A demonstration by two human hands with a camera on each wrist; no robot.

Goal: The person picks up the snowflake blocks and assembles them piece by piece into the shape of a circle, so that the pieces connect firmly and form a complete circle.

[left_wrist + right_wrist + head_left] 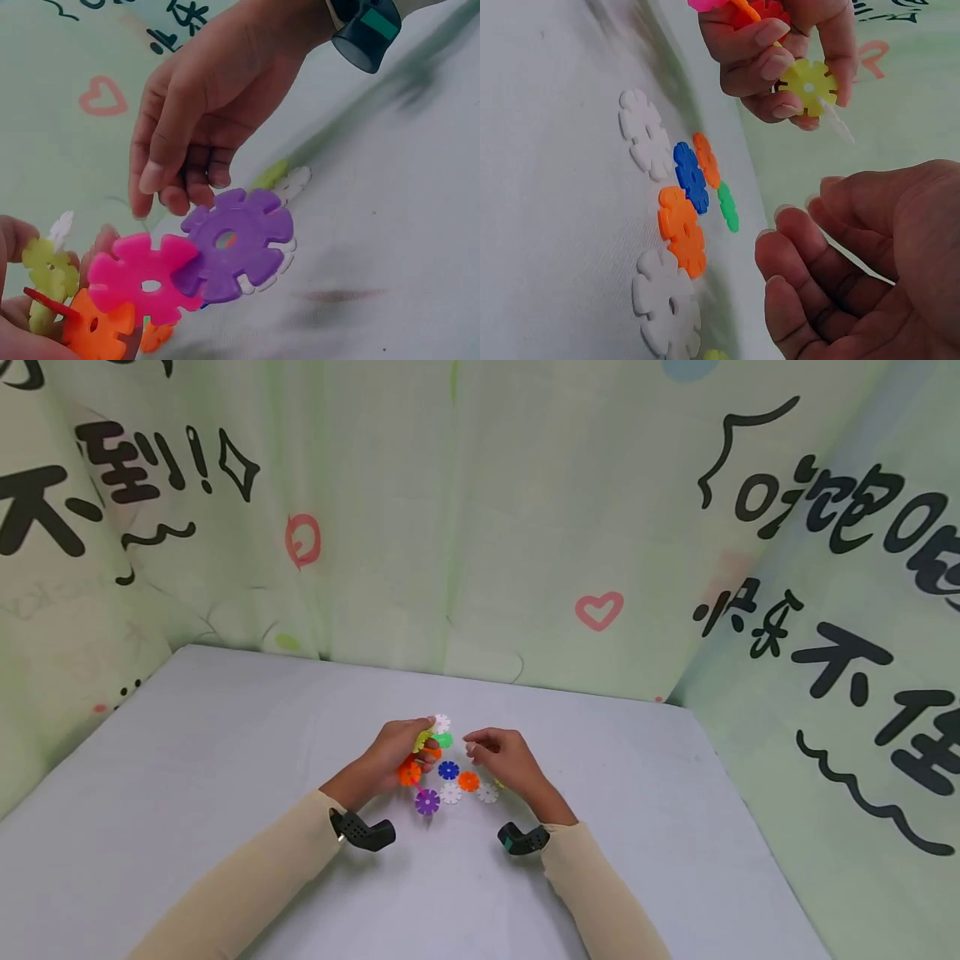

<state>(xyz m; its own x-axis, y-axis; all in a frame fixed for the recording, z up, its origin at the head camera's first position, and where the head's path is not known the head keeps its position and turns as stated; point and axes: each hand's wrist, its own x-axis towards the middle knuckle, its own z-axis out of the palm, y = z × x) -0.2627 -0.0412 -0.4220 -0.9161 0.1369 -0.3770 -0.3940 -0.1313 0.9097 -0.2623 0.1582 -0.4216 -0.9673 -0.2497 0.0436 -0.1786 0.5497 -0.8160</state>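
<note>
My left hand (400,752) holds a chain of interlocking plastic flower discs above the table. In the left wrist view the chain includes a purple disc (259,247), a pink disc (135,274), an orange disc (97,330) and a yellow disc (45,262) with a white disc (61,229) slotted into its edge. The right wrist view shows the left thumb and fingers gripping around the yellow disc (808,84), close to a red disc (763,13). My right hand (508,760) hovers just right of the chain, fingers loosely bent, holding nothing.
Loose discs lie on the white table (675,860) below the hands: blue (691,178), orange (681,232), green (727,206), white (666,304) and several more. A printed curtain (510,527) stands behind and beside the table.
</note>
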